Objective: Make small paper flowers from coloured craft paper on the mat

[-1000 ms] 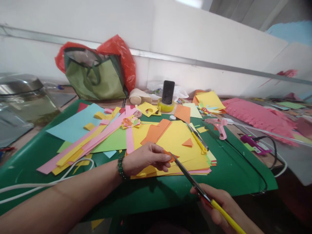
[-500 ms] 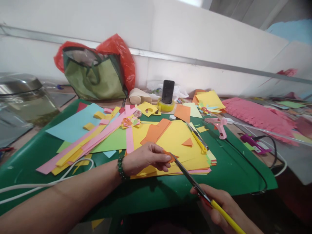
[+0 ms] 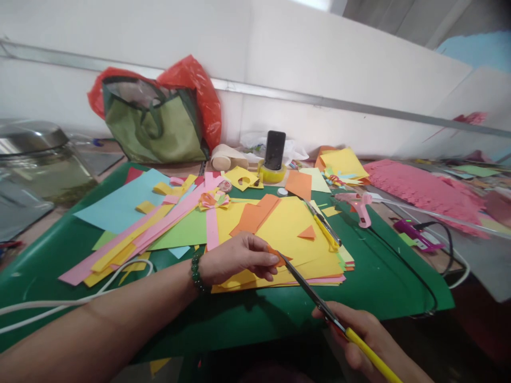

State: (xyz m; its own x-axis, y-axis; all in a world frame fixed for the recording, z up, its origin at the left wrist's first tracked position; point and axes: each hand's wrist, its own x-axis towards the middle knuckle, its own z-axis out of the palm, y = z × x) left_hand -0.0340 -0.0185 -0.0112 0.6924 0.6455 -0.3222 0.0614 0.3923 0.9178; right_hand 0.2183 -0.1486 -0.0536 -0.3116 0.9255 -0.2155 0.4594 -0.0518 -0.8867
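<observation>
Between the thumb and fingers of my left hand (image 3: 247, 258) is a small orange paper piece (image 3: 284, 257), above a stack of yellow paper (image 3: 285, 226). My right hand (image 3: 365, 330), at the lower right, grips long scissors with yellow handles (image 3: 307, 287); their blade tips meet the orange piece. An orange triangle (image 3: 307, 233) and folded orange paper (image 3: 257, 214) lie on the stack. Beside them rests a yellow cutter (image 3: 327, 229). A layered paper flower (image 3: 214, 199) sits at the stack's upper left.
On the green mat (image 3: 399, 287) are pink and yellow strips (image 3: 131, 239), a blue sheet (image 3: 123, 199) and a pink glue gun (image 3: 359, 206) with its cord. Behind stand a phone (image 3: 275, 150) in a tape roll, a green bag (image 3: 155, 127) and, left, a glass jar (image 3: 40, 165).
</observation>
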